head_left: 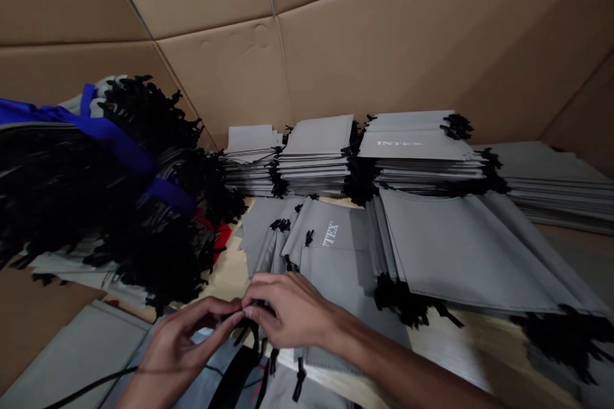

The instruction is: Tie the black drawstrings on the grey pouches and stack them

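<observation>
Both hands meet at the lower middle of the head view, fingertips pinched together around a thin black cord. My left hand comes from the lower left, thumb and fingers closed on the cord. My right hand reaches in from the right, its fingers bent onto the same cord. More black knotted cord ends hang just below the fingers. Behind the hands lie grey fabric bags, one printed with white letters. The exact grip between the fingertips is too small to make out.
Stacks of grey bags with black cord ends stand along a cardboard wall. Big bundles of black cords tied with blue straps rise at the left. A fanned pile of grey bags lies at right.
</observation>
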Motion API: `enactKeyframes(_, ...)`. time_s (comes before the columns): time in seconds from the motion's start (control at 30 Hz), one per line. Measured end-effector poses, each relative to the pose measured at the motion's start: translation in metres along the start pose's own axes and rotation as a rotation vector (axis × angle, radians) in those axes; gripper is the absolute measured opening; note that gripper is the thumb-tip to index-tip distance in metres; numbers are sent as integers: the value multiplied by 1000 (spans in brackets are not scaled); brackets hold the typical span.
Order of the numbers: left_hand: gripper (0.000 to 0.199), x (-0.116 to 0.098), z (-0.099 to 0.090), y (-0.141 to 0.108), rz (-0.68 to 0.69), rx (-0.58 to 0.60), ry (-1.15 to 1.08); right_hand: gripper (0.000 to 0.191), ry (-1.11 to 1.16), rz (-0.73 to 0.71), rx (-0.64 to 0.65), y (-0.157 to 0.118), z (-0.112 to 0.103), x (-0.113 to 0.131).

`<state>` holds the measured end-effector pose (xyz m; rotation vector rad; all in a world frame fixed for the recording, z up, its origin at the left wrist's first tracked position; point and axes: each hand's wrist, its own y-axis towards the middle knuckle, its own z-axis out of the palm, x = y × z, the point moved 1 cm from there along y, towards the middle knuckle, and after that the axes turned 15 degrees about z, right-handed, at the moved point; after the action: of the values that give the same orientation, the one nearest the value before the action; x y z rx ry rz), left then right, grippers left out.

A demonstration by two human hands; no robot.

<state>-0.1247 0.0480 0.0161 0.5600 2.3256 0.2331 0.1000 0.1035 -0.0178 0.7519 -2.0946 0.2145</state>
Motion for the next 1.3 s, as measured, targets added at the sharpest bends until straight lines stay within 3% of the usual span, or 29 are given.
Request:
enactKeyframes(0.17, 19, 3, 4, 3, -95, 40, -82, 12, 21, -22, -4, 1, 3, 0)
enactKeyframes(0.37, 21, 4, -5, 5, -148, 32, -174, 11, 68, -43, -13, 3, 5, -2)
enactKeyframes(0.67, 13, 8, -1, -3, -14, 21, -1, 14, 5, 14, -15, 1, 2, 0)
enactKeyframes(0.8, 13, 1, -1, -2, -34, 52, -37, 22, -3, 10, 17, 0, 3, -2)
enactKeyframes(0.93, 19, -3, -4, 4, -158, 77, -186, 25, -3, -13, 43, 2, 6, -4)
enactKeyframes(1.1, 30, 3, -1, 6, -327, 159, -505, 12, 30, -53, 64, 2, 5, -2)
enactKeyframes(1.3, 31, 7, 5, 6, -452, 96, -726, 8, 161, -92, 15, 0, 9, -3)
